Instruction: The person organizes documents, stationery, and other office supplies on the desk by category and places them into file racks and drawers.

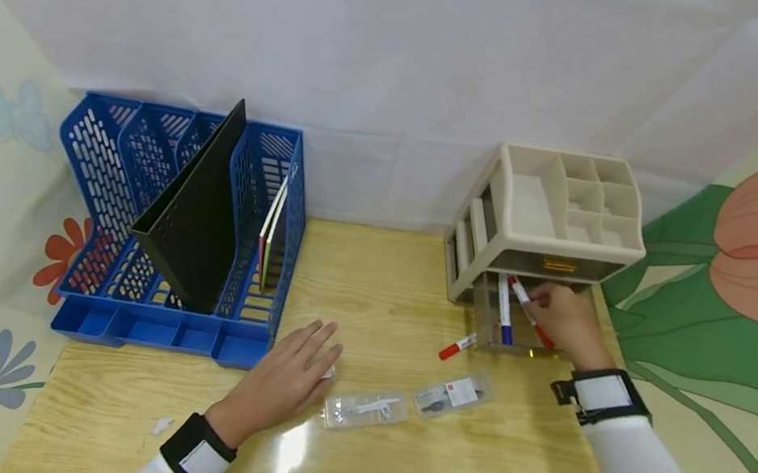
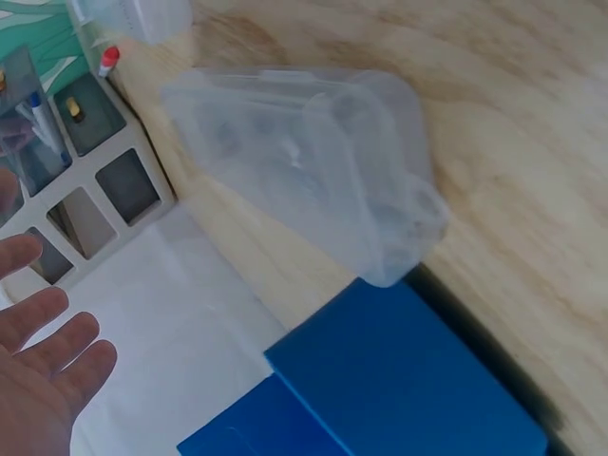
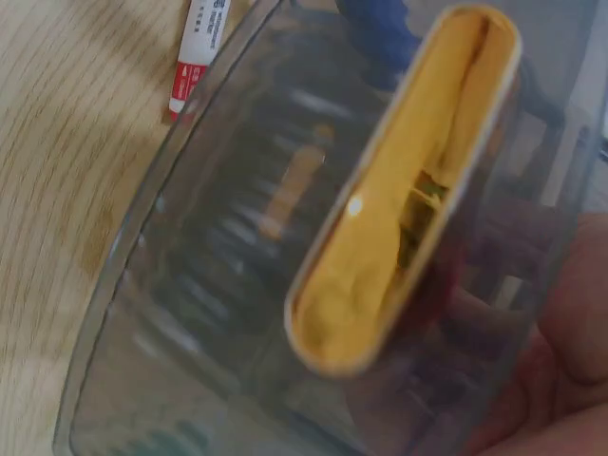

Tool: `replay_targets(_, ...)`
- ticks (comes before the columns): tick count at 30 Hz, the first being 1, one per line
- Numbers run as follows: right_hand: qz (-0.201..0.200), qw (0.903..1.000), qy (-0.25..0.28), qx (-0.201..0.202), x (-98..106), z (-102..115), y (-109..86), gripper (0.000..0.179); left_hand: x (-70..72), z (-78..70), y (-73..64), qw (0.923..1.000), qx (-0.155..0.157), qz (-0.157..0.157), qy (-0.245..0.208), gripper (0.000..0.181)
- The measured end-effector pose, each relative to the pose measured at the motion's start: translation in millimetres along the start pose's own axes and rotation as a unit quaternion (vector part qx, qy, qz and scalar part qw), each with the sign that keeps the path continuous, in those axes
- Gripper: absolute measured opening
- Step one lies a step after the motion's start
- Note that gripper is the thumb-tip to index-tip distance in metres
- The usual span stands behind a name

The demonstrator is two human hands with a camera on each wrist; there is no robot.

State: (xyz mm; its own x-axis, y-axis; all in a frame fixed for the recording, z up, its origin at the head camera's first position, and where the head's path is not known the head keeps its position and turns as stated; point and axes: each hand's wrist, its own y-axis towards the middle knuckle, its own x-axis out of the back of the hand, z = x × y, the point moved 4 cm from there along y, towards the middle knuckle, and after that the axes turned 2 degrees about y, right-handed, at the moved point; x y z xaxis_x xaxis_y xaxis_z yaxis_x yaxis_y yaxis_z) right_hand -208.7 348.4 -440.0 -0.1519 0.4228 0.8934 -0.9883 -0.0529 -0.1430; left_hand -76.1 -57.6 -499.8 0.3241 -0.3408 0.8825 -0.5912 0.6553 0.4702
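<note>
My right hand (image 1: pixel 568 322) reaches into the pulled-out clear drawer (image 1: pixel 486 310) of a beige desktop organizer (image 1: pixel 518 237) and pinches a red whiteboard marker (image 1: pixel 519 292). A blue marker (image 1: pixel 504 312) lies beside it in the drawer. Another red marker (image 1: pixel 457 346) lies on the table by the drawer's left corner. My left hand (image 1: pixel 285 374) is spread with relaxed fingers over the table, near a small white item (image 1: pixel 329 373) partly hidden by the fingers. In the left wrist view, the fingers (image 2: pixel 57 351) hold nothing.
Two clear plastic cases, a left one (image 1: pixel 365 410) and a right one (image 1: pixel 454 395), lie between the hands. A blue file rack (image 1: pixel 166 331) with a black folder (image 1: pixel 204 227) and thin notebooks (image 1: pixel 270 237) stands at left. A white scrap (image 1: pixel 162 426) lies at front left.
</note>
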Motion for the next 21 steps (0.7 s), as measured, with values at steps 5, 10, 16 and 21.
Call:
replay_targets(5,0.016,0.9997,0.013,-0.015,-9.6,3.1,2.3,0.029,-2.4,2.3,-5.9,0.9999,0.005,0.011,0.002,0.054)
replay_targets(10,0.017,0.9995,0.022,-0.013,-15.8,9.4,3.3,0.031,-3.8,4.8,-10.1,0.9989,0.023,0.038,-0.016,0.045)
replay_targets(16,0.023,0.9994,0.027,-0.004,-20.3,17.0,3.5,0.03,-7.0,8.1,-15.0,0.9978,0.042,0.046,-0.025,0.051)
replay_targets(21,0.006,0.9995,0.012,0.029,-18.2,19.2,-5.5,0.031,-9.1,9.5,-17.1,0.9989,0.037,0.021,-0.018,0.051)
